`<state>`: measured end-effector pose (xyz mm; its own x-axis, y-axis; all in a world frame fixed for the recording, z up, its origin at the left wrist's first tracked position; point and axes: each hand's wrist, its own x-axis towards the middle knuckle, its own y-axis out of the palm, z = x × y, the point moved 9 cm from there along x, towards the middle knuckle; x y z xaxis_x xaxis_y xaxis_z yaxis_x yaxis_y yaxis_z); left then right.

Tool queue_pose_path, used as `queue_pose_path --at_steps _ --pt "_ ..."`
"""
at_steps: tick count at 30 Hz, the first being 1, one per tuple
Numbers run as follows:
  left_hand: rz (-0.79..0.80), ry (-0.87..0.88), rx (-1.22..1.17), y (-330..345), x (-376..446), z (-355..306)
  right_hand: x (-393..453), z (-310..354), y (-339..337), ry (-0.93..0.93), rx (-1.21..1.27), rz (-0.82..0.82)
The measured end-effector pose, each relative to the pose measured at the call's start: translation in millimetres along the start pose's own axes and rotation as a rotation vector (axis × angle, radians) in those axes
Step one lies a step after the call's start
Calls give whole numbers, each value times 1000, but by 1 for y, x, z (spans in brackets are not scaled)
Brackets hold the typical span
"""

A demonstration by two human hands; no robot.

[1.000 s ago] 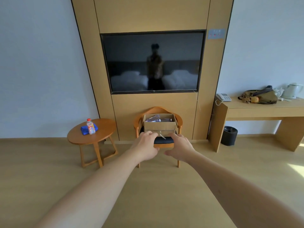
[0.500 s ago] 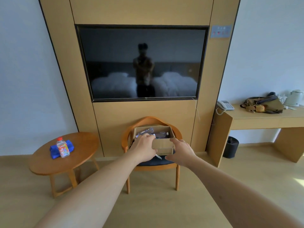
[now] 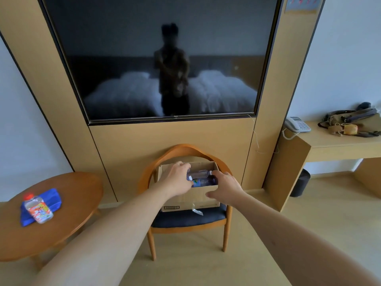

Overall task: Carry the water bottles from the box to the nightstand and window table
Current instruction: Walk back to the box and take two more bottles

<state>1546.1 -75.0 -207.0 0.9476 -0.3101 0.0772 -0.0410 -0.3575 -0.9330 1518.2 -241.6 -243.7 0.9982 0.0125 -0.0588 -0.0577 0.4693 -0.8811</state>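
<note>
Hotel room: wall television (image 3: 165, 58), reflected twin beds (image 3: 123, 93), desk phone (image 3: 296, 124)

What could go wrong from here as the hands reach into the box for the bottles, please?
1. The box sits at the front of the chair seat; a tug from either hand could slide it off.
2. The bottles lie on their sides, stacked; lifting one may roll the other.
3. The left hand and right hand crowd the opening and may get in each other's way.
</note>
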Motion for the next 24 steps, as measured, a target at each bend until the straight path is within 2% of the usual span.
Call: queue_pose_path --at_steps 5,12,24 --pt "18 -88 -7 29 98 34 117 -36 5 -11 20 34" --pt "89 -200 -26 62 198 78 243 -57 24 -13 10 167" --pt "282 -338 -115 165 289 194 357 -99 161 113 -15 433"
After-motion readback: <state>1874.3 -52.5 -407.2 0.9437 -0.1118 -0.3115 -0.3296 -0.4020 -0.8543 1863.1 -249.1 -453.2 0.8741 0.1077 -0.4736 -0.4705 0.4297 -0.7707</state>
